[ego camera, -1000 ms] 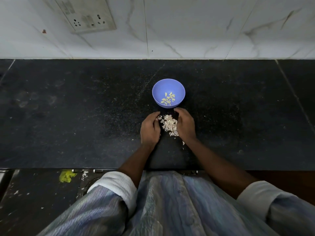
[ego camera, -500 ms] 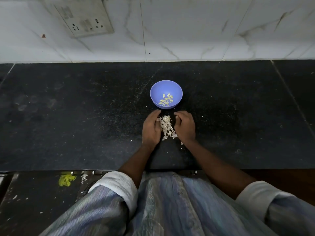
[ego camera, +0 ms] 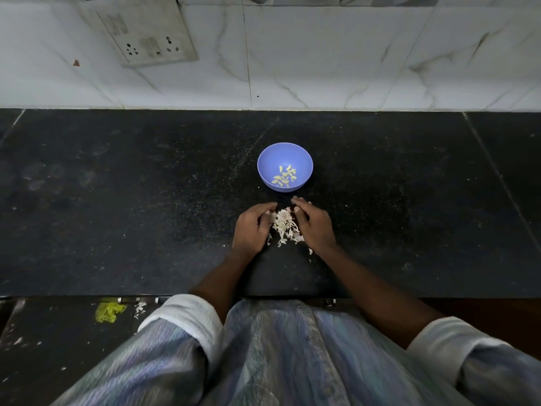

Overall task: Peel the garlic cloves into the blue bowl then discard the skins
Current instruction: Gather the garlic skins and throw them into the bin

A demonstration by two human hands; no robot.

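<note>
A small blue bowl stands on the black stone counter and holds several peeled garlic cloves. Just in front of it lies a heap of pale garlic skins. My left hand rests against the left side of the heap with its fingers bent inward at the pile. My right hand lies along the right side, its fingers extended toward the pile's top. Both hands flank the skins, and the fingertips nearly meet at the far end of the heap.
The black counter runs wide to both sides, backed by a white marble-tiled wall with a socket plate. A few loose skin bits lie near my right wrist. Below the counter edge, a yellow-green scrap lies on a lower ledge.
Both hands have shifted slightly around the skin heap, the right hand opening a little wider. The heap stays gathered between them and the bowl has not moved.
</note>
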